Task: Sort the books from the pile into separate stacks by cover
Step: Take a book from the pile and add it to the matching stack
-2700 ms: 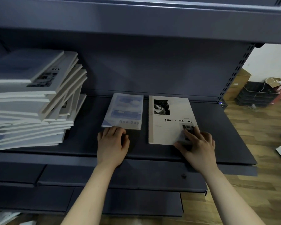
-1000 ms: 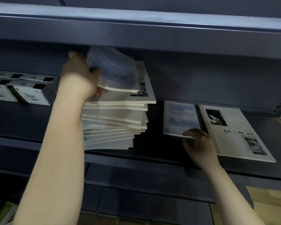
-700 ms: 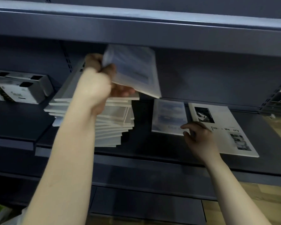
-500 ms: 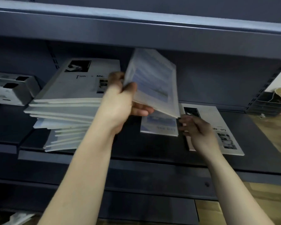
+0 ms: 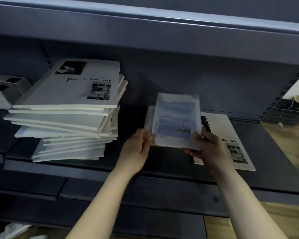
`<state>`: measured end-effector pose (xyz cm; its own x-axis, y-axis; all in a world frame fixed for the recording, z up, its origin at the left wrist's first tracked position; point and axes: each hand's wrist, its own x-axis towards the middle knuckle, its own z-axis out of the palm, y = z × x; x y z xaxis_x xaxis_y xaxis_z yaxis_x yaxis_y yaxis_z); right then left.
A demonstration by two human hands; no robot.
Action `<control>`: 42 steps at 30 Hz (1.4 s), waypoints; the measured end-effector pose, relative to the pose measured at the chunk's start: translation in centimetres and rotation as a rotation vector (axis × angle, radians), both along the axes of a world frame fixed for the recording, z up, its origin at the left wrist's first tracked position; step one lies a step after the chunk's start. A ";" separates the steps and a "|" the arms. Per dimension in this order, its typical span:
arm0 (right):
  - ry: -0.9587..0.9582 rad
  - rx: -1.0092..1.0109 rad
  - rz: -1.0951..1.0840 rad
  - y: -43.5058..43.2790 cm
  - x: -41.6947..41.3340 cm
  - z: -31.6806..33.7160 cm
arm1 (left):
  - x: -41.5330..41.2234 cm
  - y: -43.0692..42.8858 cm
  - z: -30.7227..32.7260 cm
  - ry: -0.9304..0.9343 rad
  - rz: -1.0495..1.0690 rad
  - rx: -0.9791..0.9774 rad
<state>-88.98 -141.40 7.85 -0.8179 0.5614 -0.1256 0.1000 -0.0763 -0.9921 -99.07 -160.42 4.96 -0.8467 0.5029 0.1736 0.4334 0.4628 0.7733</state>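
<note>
Holds a blue-cover book (image 5: 176, 121) in both hands, raised and tilted over the dark shelf (image 5: 162, 171), a little right of the view's middle. Grips its lower left corner with the left hand (image 5: 136, 149), fingers curled round the edge. Clasps the lower right corner with the right hand (image 5: 209, 149), thumb on the cover, other fingers bent beneath. Shows on the cover pale sky and a strip of water, blurred, title unreadable.

At nine o'clock from that book, well apart: the pile (image 5: 67, 118), tall and uneven, top cover white and lettered "Tim & Me ory", face up. At three o'clock, flat on the same shelf and partly hidden by the right hand: a white book (image 5: 231, 133) with the same cover. Beneath the held book, peeping out at its ten o'clock: a pale edge (image 5: 148, 118), possibly another blue-cover book lying flat, too hidden to be sure. At nine o'clock from the pile, just beside it: a white box (image 5: 5, 90) with dark openings. At twelve o'clock, overhead: the upper shelf (image 5: 145, 31). At three o'clock, past the shelf's end: wooden floor (image 5: 293, 145).
</note>
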 end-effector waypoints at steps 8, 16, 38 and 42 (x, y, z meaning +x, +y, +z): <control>-0.133 0.021 0.094 -0.8 -2.3 -2.3 | -1.5 -1.0 -4.0 0.341 0.167 -0.337; -0.406 1.020 0.208 -0.9 -2.2 -3.9 | -1.7 -1.0 -4.4 0.335 0.174 -0.320; -0.183 1.149 0.150 -0.1 -6.1 -5.9 | -1.7 -0.8 -4.4 0.339 0.183 -0.340; -0.204 1.151 0.129 -0.3 -6.3 -6.3 | -1.8 -0.8 -4.5 0.349 0.183 -0.343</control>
<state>-95.23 -141.69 1.59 -0.9005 0.3439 0.2661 0.2067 0.8769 -0.4340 -100.83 -161.25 0.49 -0.8473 0.4297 0.3121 0.5265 0.7567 0.3876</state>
